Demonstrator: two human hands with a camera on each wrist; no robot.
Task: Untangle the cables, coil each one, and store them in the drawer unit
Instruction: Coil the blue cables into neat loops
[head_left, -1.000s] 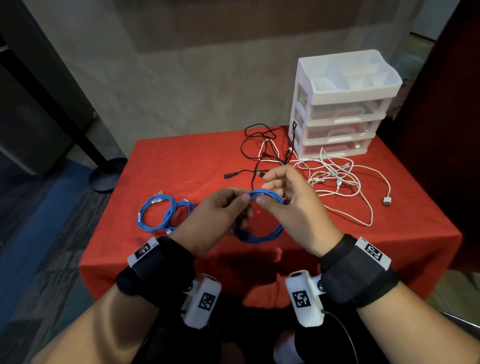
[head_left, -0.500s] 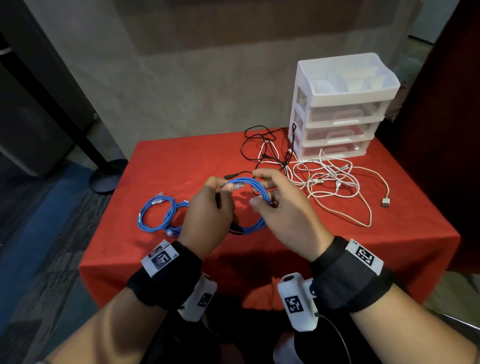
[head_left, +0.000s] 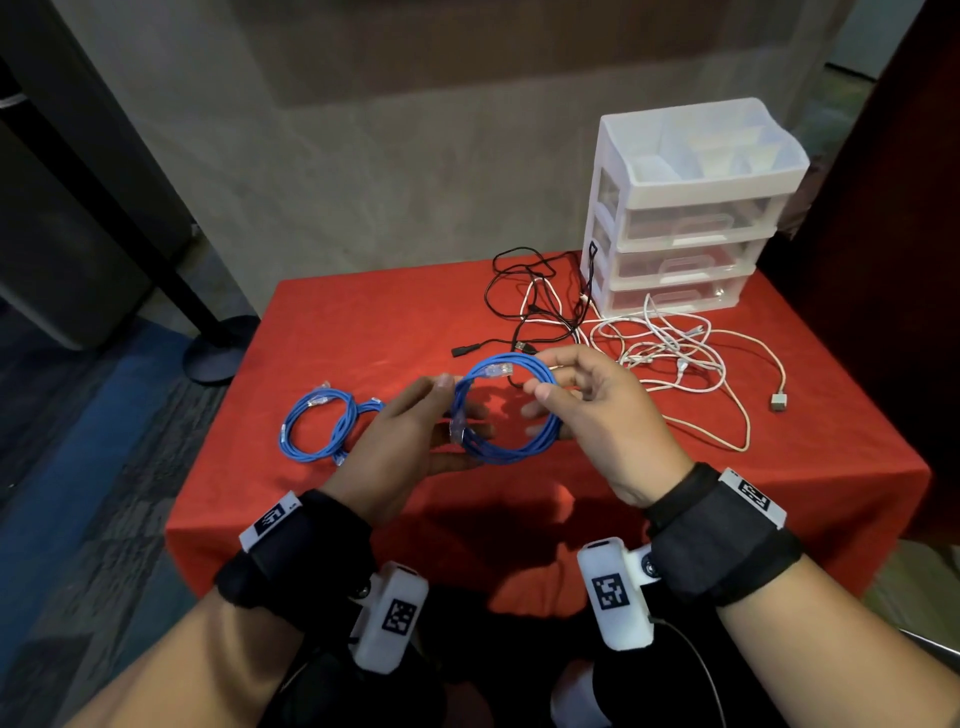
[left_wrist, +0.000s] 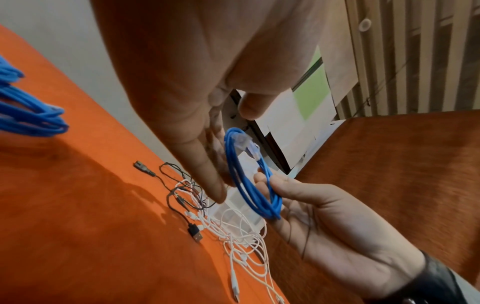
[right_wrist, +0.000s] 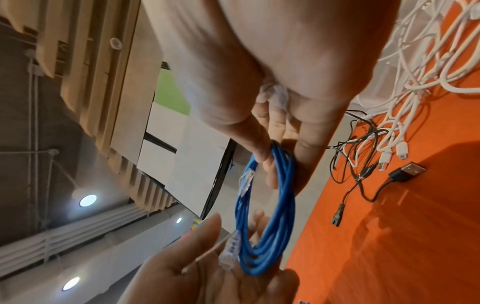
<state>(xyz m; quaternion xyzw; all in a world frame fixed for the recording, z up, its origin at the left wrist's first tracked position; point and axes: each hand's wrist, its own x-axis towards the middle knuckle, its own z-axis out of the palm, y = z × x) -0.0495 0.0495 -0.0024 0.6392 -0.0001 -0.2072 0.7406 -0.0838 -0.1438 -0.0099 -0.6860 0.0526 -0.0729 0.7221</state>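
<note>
While blue coil (head_left: 506, 410) hangs above bench (head_left: 363, 322) centre, right hand (head_left: 597, 410) pinches its 3 o'clock side between thumb and fingers; left hand (head_left: 410, 441), fingers relaxed and spread, cups 9 o'clock side. Both plugs loose, untucked. Risk: loops spring apart if pinch slackens, free plug snags strand. Drawer unit (head_left: 691, 208) at 1 o'clock, drawers closed; white tangle (head_left: 670, 358) in front may catch coil. Coiled blue pair (head_left: 322, 426) at 9 o'clock on bench.
</note>
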